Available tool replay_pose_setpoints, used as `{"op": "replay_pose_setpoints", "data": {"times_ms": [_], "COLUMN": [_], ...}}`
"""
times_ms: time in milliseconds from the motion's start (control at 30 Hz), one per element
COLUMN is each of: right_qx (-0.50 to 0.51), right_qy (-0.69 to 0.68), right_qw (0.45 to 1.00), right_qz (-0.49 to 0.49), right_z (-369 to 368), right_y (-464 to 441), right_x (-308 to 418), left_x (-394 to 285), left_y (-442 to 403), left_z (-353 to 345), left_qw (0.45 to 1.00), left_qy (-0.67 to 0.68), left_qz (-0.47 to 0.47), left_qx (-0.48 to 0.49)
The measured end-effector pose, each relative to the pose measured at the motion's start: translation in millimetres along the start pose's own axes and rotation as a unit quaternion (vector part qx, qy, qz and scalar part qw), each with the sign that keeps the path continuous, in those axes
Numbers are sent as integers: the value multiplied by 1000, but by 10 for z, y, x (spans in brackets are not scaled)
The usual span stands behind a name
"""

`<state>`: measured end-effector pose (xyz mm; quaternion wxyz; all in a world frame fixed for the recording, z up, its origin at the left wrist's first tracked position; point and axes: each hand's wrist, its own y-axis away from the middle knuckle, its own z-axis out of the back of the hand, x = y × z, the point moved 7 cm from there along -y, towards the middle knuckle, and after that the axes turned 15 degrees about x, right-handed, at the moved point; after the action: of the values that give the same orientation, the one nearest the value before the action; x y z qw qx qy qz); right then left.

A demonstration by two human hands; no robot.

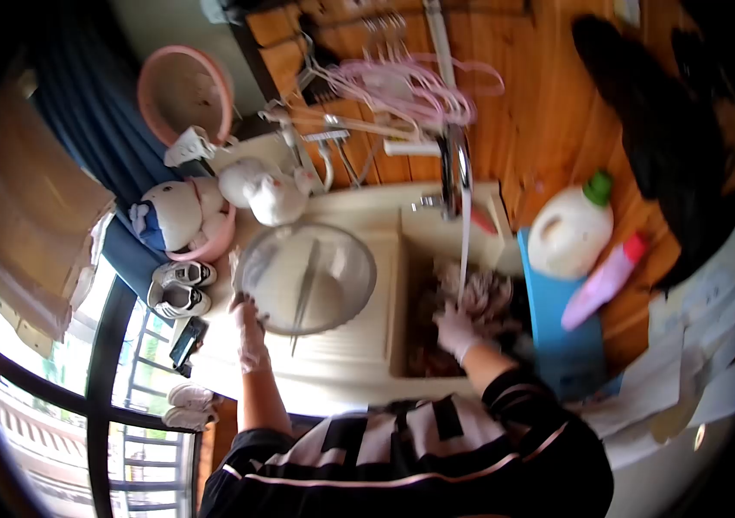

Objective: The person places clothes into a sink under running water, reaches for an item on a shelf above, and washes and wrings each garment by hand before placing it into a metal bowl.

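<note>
My left hand (pixel 251 332), in a thin whitish glove, is at the left rim of a large clear round basin (pixel 346 268) on the ribbed drainboard; its fingers touch or grip the rim, blurred. A thin stick-like item lies across the basin. My right hand (pixel 455 332), gloved too, is inside the sink (pixel 423 233) at the crumpled pale cloth (pixel 488 295). Its fingers are partly hidden against the fabric. Water runs from the tap (pixel 463 164) onto the cloth. Darker fabric lies around it in the sink.
Right of the sink are a blue board (pixel 557 345), a white jug with green cap (pixel 567 233) and a pink bottle (pixel 600 285). Pink hangers (pixel 419 86) hang behind. At left are plush toys (pixel 277 197), sneakers (pixel 179 298), a phone (pixel 186 343) and a pink bucket (pixel 227 95).
</note>
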<state>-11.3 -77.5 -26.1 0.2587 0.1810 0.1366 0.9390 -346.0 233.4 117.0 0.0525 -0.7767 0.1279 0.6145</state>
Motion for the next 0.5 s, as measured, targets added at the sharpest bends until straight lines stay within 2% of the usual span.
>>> {"op": "replay_pose_setpoints", "data": {"times_ms": [33, 100, 167, 233, 300, 367, 400, 433, 500], "right_qx": [51, 87, -42, -45, -145, -109, -152, -87, -97], "right_qy": [-47, -173, -218, -448, -512, -425, -342, -215, -235], "right_qw": [998, 981, 973, 892, 847, 886, 919, 971, 957], "right_qz": [-11, 0, -61, -37, -24, -148, -122, -57, -139], "right_z": [-165, -220, -216, -328, 375, 539, 695, 677, 849], "right_y": [-110, -290, -535, -967, -623, -657, -596, -708, -559], "right_x": [-38, -204, -534, -893, -687, -787, -686, -626, -722], "left_x": [114, 228, 465, 439, 639, 770, 747, 721, 807], "left_y": [15, 11, -116, -29, -146, -290, -270, -234, -327], "left_z": [125, 316, 573, 594, 762, 859, 809, 785, 831], "left_qw": [998, 999, 998, 992, 985, 979, 976, 973, 970], "left_qy": [58, 44, 62, 101, 129, 148, 158, 163, 178], "left_qz": [0, 2, -9, -69, -101, -104, -93, -81, -94], "left_qx": [-13, 0, -29, -18, -50, -96, -118, -140, -139]}}
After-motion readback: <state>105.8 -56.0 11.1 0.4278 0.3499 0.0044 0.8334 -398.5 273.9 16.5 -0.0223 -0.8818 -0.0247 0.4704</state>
